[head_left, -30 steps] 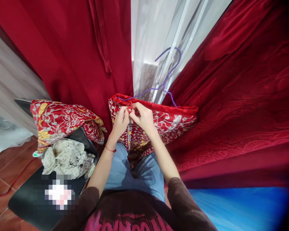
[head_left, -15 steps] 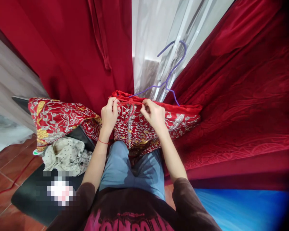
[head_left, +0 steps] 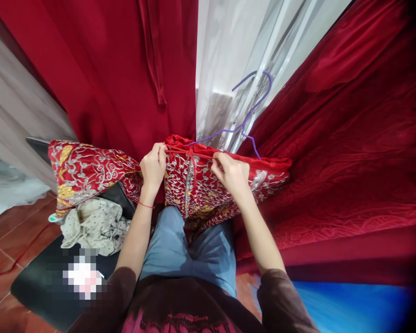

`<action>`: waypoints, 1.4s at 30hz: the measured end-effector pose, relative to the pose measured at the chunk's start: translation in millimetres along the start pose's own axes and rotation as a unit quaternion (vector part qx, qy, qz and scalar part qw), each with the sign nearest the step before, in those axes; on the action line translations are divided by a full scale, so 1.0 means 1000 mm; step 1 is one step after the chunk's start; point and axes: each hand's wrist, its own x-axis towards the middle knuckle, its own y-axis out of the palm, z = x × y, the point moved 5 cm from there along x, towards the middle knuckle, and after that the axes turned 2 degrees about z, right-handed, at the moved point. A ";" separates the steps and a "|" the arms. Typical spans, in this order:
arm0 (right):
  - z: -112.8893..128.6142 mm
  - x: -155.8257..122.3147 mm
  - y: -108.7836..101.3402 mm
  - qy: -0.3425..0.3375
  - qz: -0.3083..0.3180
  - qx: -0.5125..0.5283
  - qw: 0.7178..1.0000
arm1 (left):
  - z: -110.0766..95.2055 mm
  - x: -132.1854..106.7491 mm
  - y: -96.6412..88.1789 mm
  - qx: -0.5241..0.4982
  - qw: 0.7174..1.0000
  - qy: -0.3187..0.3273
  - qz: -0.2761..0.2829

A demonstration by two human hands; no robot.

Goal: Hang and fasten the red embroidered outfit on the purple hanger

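A red garment (head_left: 208, 185) with silver and gold embroidery hangs from a purple hanger (head_left: 269, 90) in front of my knees. A thin red cord (head_left: 204, 156) runs along its plain red waistband. My left hand (head_left: 154, 164) is closed on the cord at the waistband's left end. My right hand (head_left: 233, 172) pinches the same cord farther right between thumb and fingers. Between them the cord is stretched nearly straight, and a short end dangles over the embroidery. My fingers hide the cord where I grip it.
Red curtains (head_left: 118, 69) hang left and right of a white curtain (head_left: 215, 51). To my left another embroidered red piece (head_left: 93, 171) drapes over a black chair (head_left: 38, 282), with a crumpled dotted cloth (head_left: 95, 224) on it. A blue surface (head_left: 350, 305) lies at lower right.
My hands have moved apart, the right one going right and slightly down. The looped cord between them has been drawn out to a nearly straight line.
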 end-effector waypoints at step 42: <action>-0.131 -0.087 -0.062 0.224 -0.096 0.228 0.943 | 0.028 0.042 0.025 -0.267 0.954 0.078 0.110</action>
